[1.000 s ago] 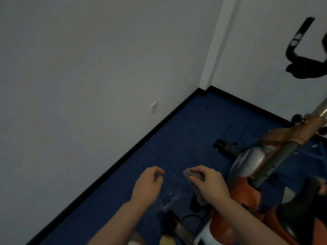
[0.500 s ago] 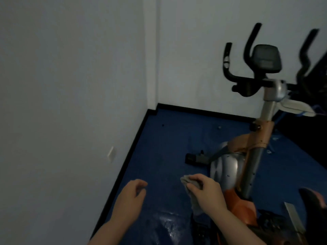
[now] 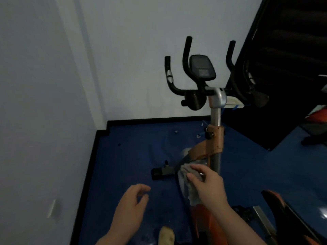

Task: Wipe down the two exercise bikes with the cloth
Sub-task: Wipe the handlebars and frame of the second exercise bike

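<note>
A pale grey wall [image 3: 35,103] runs down the left, with a small white socket plate [image 3: 51,208] set low on it. A black skirting board [image 3: 90,167] edges the dark blue floor [image 3: 134,156], which has a shiny wet-looking patch near the bottom. The left hand [image 3: 131,204] hangs over the floor, fingers loosely curled and holding nothing. Just beside it, the right hand [image 3: 208,186] grips a grey cloth [image 3: 189,184], pressing it against the lower front of the exercise bike [image 3: 215,138]. The bike stands near the corner, orange and silver, with black handlebars [image 3: 185,55] and a dark console [image 3: 202,68]; any writing on the console is too dim to read. Further right there is a black panel [image 3: 283,68]. At the lower right an orange and black seat edge [image 3: 279,207] shows.
</note>
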